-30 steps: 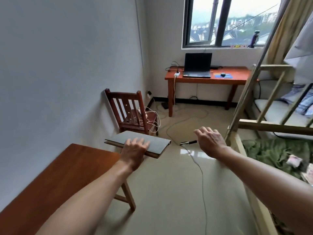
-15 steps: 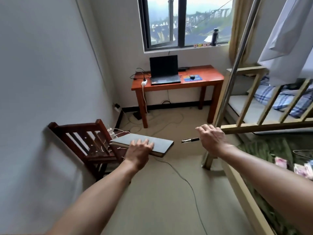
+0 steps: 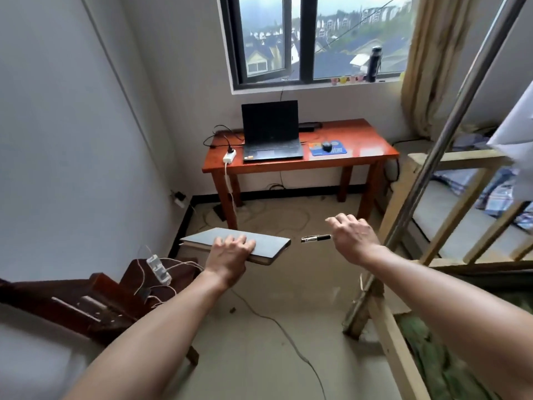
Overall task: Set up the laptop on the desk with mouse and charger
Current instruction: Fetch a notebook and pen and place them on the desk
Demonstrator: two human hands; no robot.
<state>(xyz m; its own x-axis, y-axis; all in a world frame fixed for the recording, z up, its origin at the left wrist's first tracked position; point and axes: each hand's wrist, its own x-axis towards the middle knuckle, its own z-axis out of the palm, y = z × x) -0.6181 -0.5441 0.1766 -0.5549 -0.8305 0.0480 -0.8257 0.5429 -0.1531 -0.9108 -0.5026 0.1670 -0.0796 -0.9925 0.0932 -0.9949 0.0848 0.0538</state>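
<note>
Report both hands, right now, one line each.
Left hand: holding the closed laptop, fingers across its lid.
Right hand: closed round a dark charger plug, which sticks out toward the laptop.

Lit evenly by soft, overcast daylight through the window [image 3: 314,39] at the far end. Moderately bright indoors, brighter outside yet not blown out. Glossy sheen on the right half of the desk [image 3: 369,142] top, and a pale reflection on the floor [image 3: 331,295]. Only faint, soft-edged shadows under the desk. Greyer and dimmer low on the left wall [image 3: 72,140]. Strongly bent by the wide-angle lens, with wall corner and metal pole [image 3: 450,131] leaning inward. Slightly smeared and soft toward the lower corners, sharper at centre.
</note>
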